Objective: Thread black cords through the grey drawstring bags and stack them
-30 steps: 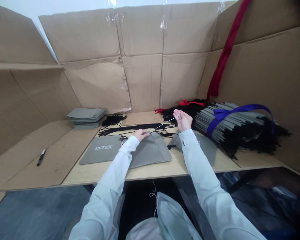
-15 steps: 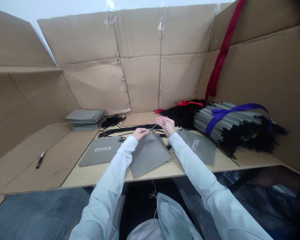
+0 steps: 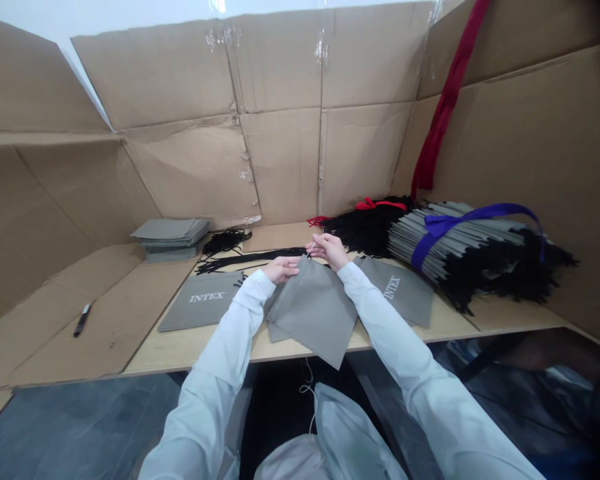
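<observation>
My left hand [image 3: 281, 268] pinches the upper edge of a plain grey fabric bag [image 3: 316, 310], which hangs tilted over the table's front edge. Close beside it, my right hand [image 3: 331, 250] is closed on a thin light wire tool [image 3: 311, 251] at the bag's top corner. Loose black cords [image 3: 253, 258] lie on the wooden table [image 3: 190, 348] just behind both hands. Two grey bags printed INTEX lie flat, one to the left [image 3: 203, 299] and one to the right [image 3: 397, 288].
A bundle of grey bags tied with a blue ribbon [image 3: 460, 240] lies at the right. Black cords with a red tie [image 3: 367, 223] sit behind it. A stack of grey bags [image 3: 173, 237] stands at the back left. A black marker [image 3: 81, 319] lies on cardboard. Cardboard walls surround the table.
My right hand has drawn in from the right to meet my left hand. The grey bag has been lifted and turned so one corner hangs over the table edge.
</observation>
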Demonstrator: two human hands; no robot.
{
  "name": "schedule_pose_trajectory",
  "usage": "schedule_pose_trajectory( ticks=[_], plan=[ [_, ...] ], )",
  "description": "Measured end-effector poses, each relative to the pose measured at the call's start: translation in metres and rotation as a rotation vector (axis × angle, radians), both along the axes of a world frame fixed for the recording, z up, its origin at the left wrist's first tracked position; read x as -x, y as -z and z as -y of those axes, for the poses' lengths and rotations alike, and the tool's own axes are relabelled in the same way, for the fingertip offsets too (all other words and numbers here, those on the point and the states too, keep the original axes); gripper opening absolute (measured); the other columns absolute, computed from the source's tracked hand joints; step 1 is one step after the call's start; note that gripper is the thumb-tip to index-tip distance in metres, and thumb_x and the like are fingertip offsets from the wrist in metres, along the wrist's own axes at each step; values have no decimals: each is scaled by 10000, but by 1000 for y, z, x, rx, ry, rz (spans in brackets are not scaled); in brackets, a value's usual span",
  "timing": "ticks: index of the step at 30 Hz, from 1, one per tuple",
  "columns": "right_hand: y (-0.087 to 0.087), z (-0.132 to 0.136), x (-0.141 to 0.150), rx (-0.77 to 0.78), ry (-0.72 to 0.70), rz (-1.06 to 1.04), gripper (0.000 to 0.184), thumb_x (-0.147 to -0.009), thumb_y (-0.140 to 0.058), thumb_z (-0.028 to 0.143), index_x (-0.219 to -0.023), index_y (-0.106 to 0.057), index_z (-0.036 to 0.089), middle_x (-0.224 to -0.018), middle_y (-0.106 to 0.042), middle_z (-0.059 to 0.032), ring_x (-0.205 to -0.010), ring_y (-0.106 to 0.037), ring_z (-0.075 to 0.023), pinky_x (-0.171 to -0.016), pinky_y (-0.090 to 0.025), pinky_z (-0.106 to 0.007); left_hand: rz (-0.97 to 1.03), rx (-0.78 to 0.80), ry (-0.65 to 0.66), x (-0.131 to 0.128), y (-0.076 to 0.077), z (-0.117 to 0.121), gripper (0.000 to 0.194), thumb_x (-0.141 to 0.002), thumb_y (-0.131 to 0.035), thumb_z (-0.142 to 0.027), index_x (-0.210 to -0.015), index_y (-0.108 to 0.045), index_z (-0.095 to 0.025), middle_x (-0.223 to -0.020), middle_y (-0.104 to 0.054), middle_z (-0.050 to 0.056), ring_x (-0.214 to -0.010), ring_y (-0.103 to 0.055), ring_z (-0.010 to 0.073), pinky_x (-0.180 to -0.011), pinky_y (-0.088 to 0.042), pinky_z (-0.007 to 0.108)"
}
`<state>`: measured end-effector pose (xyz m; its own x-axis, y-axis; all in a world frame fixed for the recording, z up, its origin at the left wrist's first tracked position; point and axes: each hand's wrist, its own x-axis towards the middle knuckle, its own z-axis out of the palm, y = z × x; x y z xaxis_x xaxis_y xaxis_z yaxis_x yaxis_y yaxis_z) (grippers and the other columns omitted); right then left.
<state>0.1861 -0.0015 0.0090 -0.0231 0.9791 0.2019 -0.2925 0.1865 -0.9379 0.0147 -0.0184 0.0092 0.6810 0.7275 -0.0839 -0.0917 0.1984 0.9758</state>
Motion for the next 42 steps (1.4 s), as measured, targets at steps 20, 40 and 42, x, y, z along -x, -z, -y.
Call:
schedule_pose_trajectory(
  ticks=[20,40,42],
  plan=[
    [2,-7,-22,-89,242,173,315,-435,-695,320,-673,-581,148,-615,-612,-15,-593,-559,-118,-617,-435,-260,-345,-193,-510,56,-6,-25,333,-475,-698,-277,-755,-632,-109,-624,-622,66,-619,-579,146,-630,-445,268],
    [19,-23,-23,-33,424,-50,287,-420,-690,257,-652,-556,155,-595,-601,8,-595,-556,-115,-607,-437,-253,244,229,-1014,36,8,-36,69,-756,-447,-198,-713,-458,-146,-765,-610,70,-702,-604,129,-626,-484,245],
    [22,-25,-25,-36,433,-73,285,-418,-691,245,-652,-558,152,-602,-606,4,-613,-562,-119,-625,-439,-255,312,293,-933,35,10,-37,111,-752,-458,-257,-716,-453,-152,-801,-608,83,-726,-602,136,-647,-486,253]
  ],
)
